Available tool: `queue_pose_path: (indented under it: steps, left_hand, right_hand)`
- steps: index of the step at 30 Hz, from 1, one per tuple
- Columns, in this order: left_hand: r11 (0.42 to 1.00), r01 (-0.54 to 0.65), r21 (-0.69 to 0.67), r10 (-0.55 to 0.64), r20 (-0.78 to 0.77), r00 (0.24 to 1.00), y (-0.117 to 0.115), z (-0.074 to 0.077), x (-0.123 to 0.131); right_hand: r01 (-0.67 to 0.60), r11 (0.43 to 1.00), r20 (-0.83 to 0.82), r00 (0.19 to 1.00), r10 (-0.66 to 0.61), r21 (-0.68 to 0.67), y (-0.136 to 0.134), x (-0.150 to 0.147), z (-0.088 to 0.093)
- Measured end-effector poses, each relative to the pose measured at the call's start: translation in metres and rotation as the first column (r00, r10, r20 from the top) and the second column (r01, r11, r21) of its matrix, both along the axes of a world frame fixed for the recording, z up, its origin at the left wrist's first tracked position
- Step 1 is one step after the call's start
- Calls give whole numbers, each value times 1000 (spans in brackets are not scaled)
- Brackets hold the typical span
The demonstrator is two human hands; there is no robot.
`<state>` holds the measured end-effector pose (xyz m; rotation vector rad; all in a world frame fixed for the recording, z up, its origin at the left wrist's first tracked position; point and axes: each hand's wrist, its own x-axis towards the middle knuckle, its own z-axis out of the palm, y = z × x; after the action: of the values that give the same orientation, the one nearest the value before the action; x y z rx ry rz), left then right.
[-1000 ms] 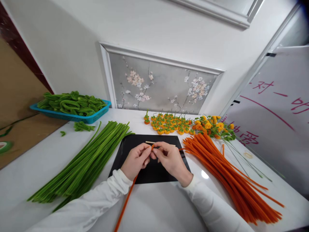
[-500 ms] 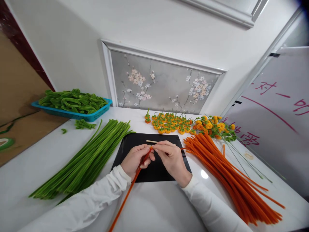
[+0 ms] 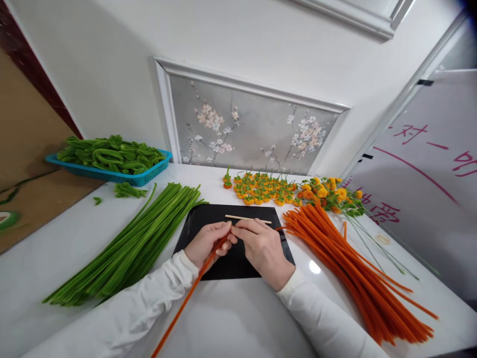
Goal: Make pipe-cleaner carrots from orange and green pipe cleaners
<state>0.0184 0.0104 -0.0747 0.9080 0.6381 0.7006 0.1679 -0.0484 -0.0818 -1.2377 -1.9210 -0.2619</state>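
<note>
An orange pipe cleaner (image 3: 182,303) runs from the lower edge of the head view up into my left hand (image 3: 209,243), whose thumb and fingers are closed on it. My right hand (image 3: 263,251) meets the left at the fingertips and pinches the pipe cleaner's upper end, which the fingers mostly cover. Both hands are held over a black mat (image 3: 231,266). Just beyond the right fingers a thin wooden stick (image 3: 242,217) lies on the mat. A short orange strand shows past the right hand, near the mat's right edge.
Green pipe cleaners (image 3: 130,253) lie bundled at left, orange ones (image 3: 350,268) at right. A blue basket (image 3: 149,175) holds green looped pieces. Small orange-yellow pumpkin-like pieces (image 3: 261,189) stand in rows at the back, beside a pile of orange-yellow flowers (image 3: 330,194).
My right fingers have curled and drawn in closer to the left fingertips. The pipe cleaner's lower end has swung left, and more of the wooden stick shows.
</note>
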Motion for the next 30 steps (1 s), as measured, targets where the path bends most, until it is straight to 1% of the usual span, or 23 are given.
queue_pose_path:
  steps: [4, 6, 7, 10, 13, 16, 19, 23, 25, 30]
  left_hand:
    - [995, 63, 81, -63, -12, 998, 1, 3, -2]
    - [984, 89, 154, -85, -29, 996, 1, 3, -3]
    - [977, 98, 189, -93, -37, 995, 1, 4, -3]
    - [963, 110, 248, -99, -56, 994, 1, 5, -4]
    - [960, 112, 255, -98, -68, 993, 2, 6, -4]
    - [962, 130, 241, -115, -75, 990, 3, 7, -5]
    - [965, 144, 221, -126, -93, 988, 4, 8, -5]
    - [968, 160, 192, -135, -137, 981, 3, 10, -4]
    - [966, 172, 195, -140, -164, 976, 2, 11, -4]
    - [948, 213, 234, -153, -251, 956, 3, 9, -6]
  right_hand:
    - [-71, 995, -240, 969, 53, -66, 2, 3, 2]
    - [-96, 990, -297, 953, 63, -99, 1, 4, 5]
    - [-100, 988, -300, 952, 62, -115, 1, 5, 6]
    - [-94, 981, -216, 975, 55, -171, -2, 6, 10]
    - [-64, 974, -48, 997, 55, -217, -3, 8, 9]
    - [18, 977, 129, 992, 10, -214, -3, 9, 7]
    - [74, 981, 237, 971, -30, -180, -3, 9, 7]
    - [102, 978, 301, 953, -43, -183, -4, 7, 11]
    - [101, 973, 293, 956, -37, -207, -4, 6, 13]
    - [16, 972, 253, 966, 45, -235, -4, 11, 14]
